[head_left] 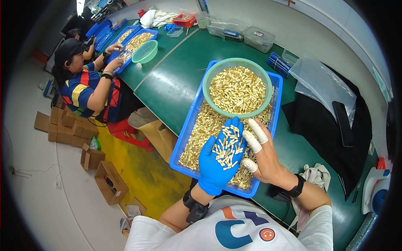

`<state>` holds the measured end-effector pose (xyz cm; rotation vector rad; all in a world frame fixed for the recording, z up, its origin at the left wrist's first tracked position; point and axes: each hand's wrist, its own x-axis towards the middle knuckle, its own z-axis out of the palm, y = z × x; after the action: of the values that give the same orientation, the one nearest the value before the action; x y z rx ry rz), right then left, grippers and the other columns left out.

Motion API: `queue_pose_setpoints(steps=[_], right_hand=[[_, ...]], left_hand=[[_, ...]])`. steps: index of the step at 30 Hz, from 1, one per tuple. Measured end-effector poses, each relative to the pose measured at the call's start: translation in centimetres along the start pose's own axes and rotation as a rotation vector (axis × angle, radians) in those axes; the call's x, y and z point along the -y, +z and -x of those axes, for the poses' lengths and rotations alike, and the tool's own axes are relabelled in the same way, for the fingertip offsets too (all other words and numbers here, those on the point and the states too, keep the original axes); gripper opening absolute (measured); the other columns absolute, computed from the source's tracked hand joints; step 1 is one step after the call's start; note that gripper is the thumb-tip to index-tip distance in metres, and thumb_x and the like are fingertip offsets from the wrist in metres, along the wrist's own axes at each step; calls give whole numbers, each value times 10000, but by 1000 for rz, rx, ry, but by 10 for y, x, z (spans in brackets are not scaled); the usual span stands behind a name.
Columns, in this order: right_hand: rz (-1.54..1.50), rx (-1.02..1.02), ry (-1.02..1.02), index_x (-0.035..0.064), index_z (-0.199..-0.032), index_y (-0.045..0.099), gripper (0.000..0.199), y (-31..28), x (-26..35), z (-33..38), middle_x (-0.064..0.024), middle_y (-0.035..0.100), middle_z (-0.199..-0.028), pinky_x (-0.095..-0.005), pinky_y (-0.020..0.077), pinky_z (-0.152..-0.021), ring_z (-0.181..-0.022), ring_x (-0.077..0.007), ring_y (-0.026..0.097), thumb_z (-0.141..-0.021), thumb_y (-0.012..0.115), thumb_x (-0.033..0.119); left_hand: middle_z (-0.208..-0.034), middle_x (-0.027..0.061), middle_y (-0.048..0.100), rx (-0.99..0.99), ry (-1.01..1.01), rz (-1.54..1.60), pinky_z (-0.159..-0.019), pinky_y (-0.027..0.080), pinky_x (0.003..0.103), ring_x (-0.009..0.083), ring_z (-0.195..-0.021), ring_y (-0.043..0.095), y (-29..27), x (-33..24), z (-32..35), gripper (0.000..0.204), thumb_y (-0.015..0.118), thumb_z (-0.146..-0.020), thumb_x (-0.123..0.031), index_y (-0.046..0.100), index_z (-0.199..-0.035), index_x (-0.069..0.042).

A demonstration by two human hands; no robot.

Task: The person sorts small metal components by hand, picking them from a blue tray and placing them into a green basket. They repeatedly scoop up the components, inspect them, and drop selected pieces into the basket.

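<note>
My left hand (219, 162), in a blue glove, is palm up and cupped under a heap of small brass parts (227, 151). My right hand (264, 154) has white finger cots on the thumb and two fingers. Its fingers are apart beside the heap, and it appears to grip nothing. Both hands are above a blue tray (179, 155) filled with the same slim brass parts (202, 133). On the tray's far end rests a light green colander (268, 93), also heaped with brass parts (237, 89).
Right of the tray lie a black cloth (310, 119), a clear plastic bag (322, 83) and a dark phone (343, 124). Blue tubes (279, 64) and clear bins (258, 38) line the back. At far left a co-worker (86, 88) handles brass parts near a green bowl (145, 52).
</note>
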<state>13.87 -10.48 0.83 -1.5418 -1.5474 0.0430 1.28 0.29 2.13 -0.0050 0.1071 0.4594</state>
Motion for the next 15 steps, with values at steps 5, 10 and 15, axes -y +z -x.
queue_pose_setpoints(steps=[5,10,15], right_hand=[[134,96,-7,74,-1331,496,573,-4,5,-3,-236,281,-1486,-592,251,-1077,-1354,-469,273,-906,562,453],[191,148,-2,83,-1333,493,575,-6,8,-6,-226,282,-1487,-588,254,-1078,-1351,-473,275,-903,565,457],[94,65,-21,58,-1382,394,580,-4,-1,0,-255,294,-1477,-542,275,-1088,-1350,-472,290,-978,432,473]], left_hand=[[-1549,160,251,-37,27,-94,-1185,192,422,280,-1434,248,1,2,0,611,339,-993,-330,209,-1504,-21],[-1551,157,247,-7,8,-61,-1187,188,424,280,-1435,241,1,3,0,609,341,-993,-327,210,-1503,-21],[-1548,127,269,24,-11,-6,-1187,201,423,277,-1420,274,-1,0,1,569,365,-995,-279,254,-1492,-25]])
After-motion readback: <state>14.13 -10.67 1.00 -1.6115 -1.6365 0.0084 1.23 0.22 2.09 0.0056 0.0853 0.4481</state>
